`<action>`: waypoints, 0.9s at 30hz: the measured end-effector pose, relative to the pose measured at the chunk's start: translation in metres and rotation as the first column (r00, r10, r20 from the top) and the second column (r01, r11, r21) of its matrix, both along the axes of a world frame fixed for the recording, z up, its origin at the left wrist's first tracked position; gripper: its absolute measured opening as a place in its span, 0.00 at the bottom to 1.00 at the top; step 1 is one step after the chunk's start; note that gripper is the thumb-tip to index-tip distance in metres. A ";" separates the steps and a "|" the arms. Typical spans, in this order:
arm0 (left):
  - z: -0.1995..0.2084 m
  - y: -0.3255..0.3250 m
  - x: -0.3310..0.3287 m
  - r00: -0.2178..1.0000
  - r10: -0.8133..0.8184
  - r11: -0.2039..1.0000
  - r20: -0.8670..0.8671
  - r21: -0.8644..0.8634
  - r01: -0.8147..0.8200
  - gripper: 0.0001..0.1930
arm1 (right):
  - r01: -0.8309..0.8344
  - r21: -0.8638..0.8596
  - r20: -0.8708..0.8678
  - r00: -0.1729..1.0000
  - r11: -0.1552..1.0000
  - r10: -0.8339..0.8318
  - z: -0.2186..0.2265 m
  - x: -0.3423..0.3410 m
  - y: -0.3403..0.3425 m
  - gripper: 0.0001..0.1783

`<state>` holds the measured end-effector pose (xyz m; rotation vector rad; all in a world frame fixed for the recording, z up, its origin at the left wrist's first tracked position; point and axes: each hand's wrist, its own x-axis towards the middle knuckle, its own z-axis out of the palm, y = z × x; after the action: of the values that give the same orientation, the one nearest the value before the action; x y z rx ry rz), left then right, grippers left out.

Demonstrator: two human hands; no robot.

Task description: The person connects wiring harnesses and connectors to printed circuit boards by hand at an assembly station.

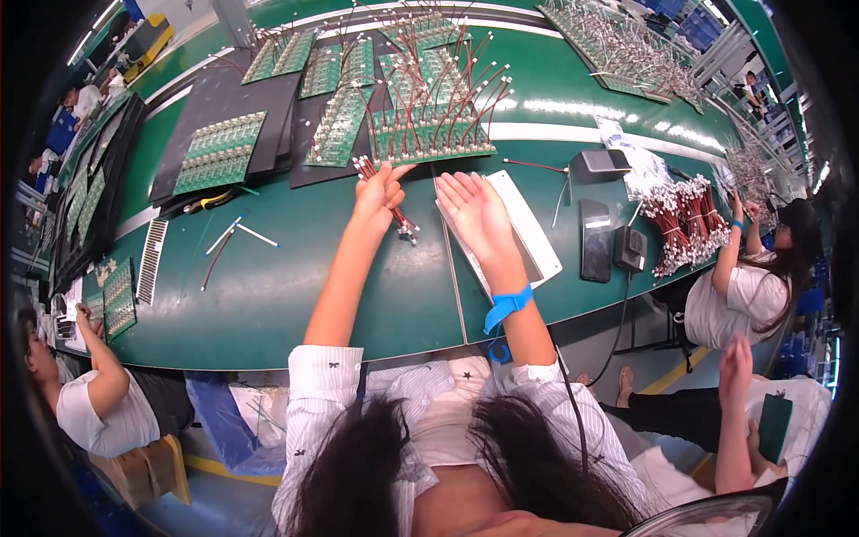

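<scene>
Green and glossy, the worktop (295,304) curved across the middle of the frame. Near the centre, the worker's left grip (379,199) was curled firmly round a bundle of wires (405,225), dark red with white plugs, whose ends poked out above and below the fingers. Just beside it on the right, the right grip (474,210) was spread flat, palm up and bare, over a white case (528,219); I couldn't tell whether the two touched. Round that wrist sat a blue strap (508,307).

At the top centre lay wired boards (429,134), their red leads sticking up in a thicket. Toward the upper left, another board (219,152) rested on a black sheet (279,134), with cutters (211,202) near its lower edge. Below these, left of centre, were two white sticks (257,234) and a loose wire (215,261).

Right of centre stood a black box (601,165), with a phone (595,240) and a charger (631,248) side by side below it. Farther right, tied wire bunches (684,224) were heaped together. One co-worker (107,403) sat at the left edge, another (734,309) at the right.
</scene>
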<state>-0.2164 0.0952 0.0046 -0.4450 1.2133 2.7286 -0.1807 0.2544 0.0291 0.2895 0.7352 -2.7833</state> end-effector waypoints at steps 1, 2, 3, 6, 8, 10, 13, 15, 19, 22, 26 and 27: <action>-0.002 0.001 -0.001 1.000 -0.002 1.000 0.012 0.026 0.002 0.10 | 0.004 -0.003 0.001 1.000 1.000 -0.004 -0.002 -0.005 -0.002 0.30; -0.004 0.002 -0.001 1.000 -0.006 1.000 0.013 0.023 0.006 0.10 | -0.017 0.000 0.028 0.999 1.000 0.017 -0.004 -0.010 -0.004 0.31; -0.006 0.002 0.000 0.998 -0.019 1.000 0.057 0.013 0.018 0.11 | -0.038 0.003 0.053 0.998 0.999 0.038 -0.006 -0.014 -0.006 0.32; -0.017 -0.002 -0.004 0.990 -0.078 0.996 0.114 -0.030 0.082 0.11 | 0.002 0.046 0.081 0.997 0.999 -0.006 -0.011 -0.023 -0.016 0.32; -0.018 -0.008 -0.003 0.995 -0.055 0.998 0.084 -0.014 0.056 0.09 | -0.028 0.034 0.107 0.994 0.999 0.024 -0.017 -0.028 -0.022 0.27; -0.026 -0.012 -0.004 0.987 -0.110 0.993 0.118 -0.038 0.115 0.09 | -0.027 0.024 0.071 0.997 0.999 0.025 -0.035 -0.030 -0.028 0.27; -0.012 -0.012 -0.001 0.967 -0.251 0.968 0.052 -0.016 0.252 0.12 | -0.010 0.010 0.029 1.000 1.000 0.010 -0.029 -0.029 -0.023 0.27; -0.013 -0.020 0.006 0.967 -0.245 0.969 0.069 0.001 0.245 0.13 | -0.013 0.016 0.047 0.999 1.000 0.013 -0.029 -0.025 -0.031 0.27; -0.017 -0.024 0.012 0.961 -0.274 0.957 0.037 0.110 0.268 0.15 | -0.037 0.076 0.009 0.999 0.996 0.036 -0.027 -0.019 -0.024 0.28; -0.019 -0.039 0.025 0.973 -0.218 0.968 0.077 0.142 0.206 0.15 | -0.086 0.166 -0.063 0.993 0.982 0.097 -0.022 0.000 -0.030 0.26; -0.004 -0.038 0.041 0.997 -0.069 0.976 0.047 0.212 0.058 0.13 | -0.317 0.548 -0.114 0.889 0.774 0.444 -0.015 0.027 -0.036 0.18; 0.000 -0.039 0.047 0.997 -0.066 0.981 -0.048 0.177 0.073 0.13 | -0.384 0.573 -0.139 0.825 0.724 0.547 -0.017 0.032 -0.039 0.18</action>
<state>-0.1698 0.0560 0.0043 -0.3190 0.9608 2.7676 -0.1491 0.2154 0.0118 -0.2232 1.4223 -2.1058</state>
